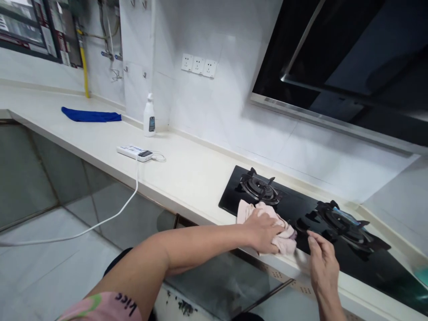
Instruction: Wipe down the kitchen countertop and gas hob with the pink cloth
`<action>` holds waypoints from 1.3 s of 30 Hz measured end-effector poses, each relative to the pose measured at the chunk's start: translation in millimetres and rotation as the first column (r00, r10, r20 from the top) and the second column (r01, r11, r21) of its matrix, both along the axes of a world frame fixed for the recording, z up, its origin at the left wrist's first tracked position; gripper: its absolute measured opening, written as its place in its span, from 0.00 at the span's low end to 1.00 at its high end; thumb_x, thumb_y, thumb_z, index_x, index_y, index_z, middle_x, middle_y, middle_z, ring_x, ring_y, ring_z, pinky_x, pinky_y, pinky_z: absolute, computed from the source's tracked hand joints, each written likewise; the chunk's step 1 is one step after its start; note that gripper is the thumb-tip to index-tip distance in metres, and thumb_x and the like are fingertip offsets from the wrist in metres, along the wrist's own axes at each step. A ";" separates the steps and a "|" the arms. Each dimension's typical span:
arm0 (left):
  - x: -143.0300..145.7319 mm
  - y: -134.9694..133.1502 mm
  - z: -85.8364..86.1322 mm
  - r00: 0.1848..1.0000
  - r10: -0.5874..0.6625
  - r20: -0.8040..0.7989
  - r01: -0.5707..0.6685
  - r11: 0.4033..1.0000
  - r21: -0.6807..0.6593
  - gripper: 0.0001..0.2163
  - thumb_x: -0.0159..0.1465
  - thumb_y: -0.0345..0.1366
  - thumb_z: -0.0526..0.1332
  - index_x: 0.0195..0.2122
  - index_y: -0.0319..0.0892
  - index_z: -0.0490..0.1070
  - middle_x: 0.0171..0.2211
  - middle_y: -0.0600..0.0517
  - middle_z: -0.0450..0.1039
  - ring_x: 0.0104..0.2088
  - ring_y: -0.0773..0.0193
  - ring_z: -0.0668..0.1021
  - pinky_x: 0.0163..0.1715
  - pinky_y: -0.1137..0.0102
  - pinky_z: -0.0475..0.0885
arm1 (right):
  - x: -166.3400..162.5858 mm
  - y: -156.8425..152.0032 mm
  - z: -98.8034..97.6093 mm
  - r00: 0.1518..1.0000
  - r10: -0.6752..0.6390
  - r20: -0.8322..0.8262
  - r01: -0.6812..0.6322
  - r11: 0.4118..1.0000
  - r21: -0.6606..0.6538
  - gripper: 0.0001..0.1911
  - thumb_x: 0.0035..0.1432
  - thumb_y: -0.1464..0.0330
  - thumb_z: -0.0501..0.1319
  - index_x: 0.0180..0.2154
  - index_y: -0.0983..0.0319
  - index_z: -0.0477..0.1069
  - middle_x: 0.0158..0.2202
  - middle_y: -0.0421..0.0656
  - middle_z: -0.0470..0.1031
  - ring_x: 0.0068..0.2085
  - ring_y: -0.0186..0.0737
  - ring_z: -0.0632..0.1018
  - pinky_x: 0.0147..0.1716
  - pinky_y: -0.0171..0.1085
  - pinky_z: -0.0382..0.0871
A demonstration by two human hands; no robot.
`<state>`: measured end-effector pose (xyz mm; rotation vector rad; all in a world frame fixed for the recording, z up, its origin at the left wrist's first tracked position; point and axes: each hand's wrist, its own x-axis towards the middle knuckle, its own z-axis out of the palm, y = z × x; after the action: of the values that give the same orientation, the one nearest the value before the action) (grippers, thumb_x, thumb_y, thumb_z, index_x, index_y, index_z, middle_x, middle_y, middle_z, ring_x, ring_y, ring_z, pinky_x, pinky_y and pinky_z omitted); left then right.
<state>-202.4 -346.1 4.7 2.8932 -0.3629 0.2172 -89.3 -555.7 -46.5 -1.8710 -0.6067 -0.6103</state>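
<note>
My left hand (264,231) presses a crumpled pink cloth (282,238) flat against the front edge of the black glass gas hob (297,209), fingers wrapped over the cloth. Just to the right, my right hand (321,261) rests at the hob's front rim with its fingers loosely stretched and nothing in them. The left burner (259,187) lies just behind the cloth; the right burner (344,223) is behind my right hand.
A cream worktop (187,174) runs left, carrying a white power bank (135,153) with a trailing white cable, a white spray bottle (149,116) and a blue cloth (90,116). A black extractor hood (351,67) hangs above the hob. Wall sockets (199,65) sit on the tiles.
</note>
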 end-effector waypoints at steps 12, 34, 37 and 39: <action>-85.1 108.1 19.2 0.970 0.241 -0.019 -0.239 0.947 -0.213 0.34 0.65 0.46 0.63 0.73 0.48 0.62 0.76 0.40 0.59 0.77 0.39 0.58 0.74 0.41 0.54 | -47.6 80.7 28.2 0.941 0.303 0.149 -0.048 0.555 -0.831 0.32 0.67 0.48 0.61 0.70 0.42 0.67 0.73 0.49 0.63 0.67 0.69 0.68 0.59 0.68 0.65; -141.8 172.6 -20.6 0.778 0.574 0.254 -0.539 0.819 -0.198 0.15 0.73 0.44 0.58 0.52 0.44 0.80 0.57 0.42 0.80 0.60 0.46 0.78 0.59 0.52 0.68 | 25.4 118.1 84.3 0.909 0.324 -0.261 -0.404 0.836 -0.370 0.25 0.61 0.42 0.57 0.27 0.56 0.67 0.24 0.39 0.69 0.27 0.39 0.70 0.27 0.37 0.63; -141.5 169.1 -23.2 0.761 0.578 0.293 -0.543 0.816 -0.198 0.13 0.73 0.42 0.60 0.51 0.45 0.80 0.56 0.43 0.80 0.58 0.47 0.78 0.58 0.52 0.70 | 43.5 143.7 119.1 0.878 0.336 -0.340 -0.424 0.876 -0.229 0.26 0.59 0.41 0.61 0.31 0.57 0.70 0.22 0.36 0.67 0.24 0.37 0.67 0.25 0.36 0.60; -142.3 168.8 -26.0 0.754 0.573 0.321 -0.540 0.819 -0.194 0.12 0.73 0.41 0.61 0.51 0.45 0.80 0.55 0.45 0.81 0.58 0.48 0.79 0.58 0.53 0.71 | 59.5 174.6 147.6 0.927 0.313 -0.206 -0.363 0.887 -0.287 0.26 0.63 0.42 0.56 0.33 0.57 0.71 0.23 0.37 0.68 0.25 0.38 0.68 0.25 0.37 0.61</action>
<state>-344.8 -177.2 -21.3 2.7728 0.4734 0.8551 -29.8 -381.1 101.0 -2.0225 -0.9500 -0.1369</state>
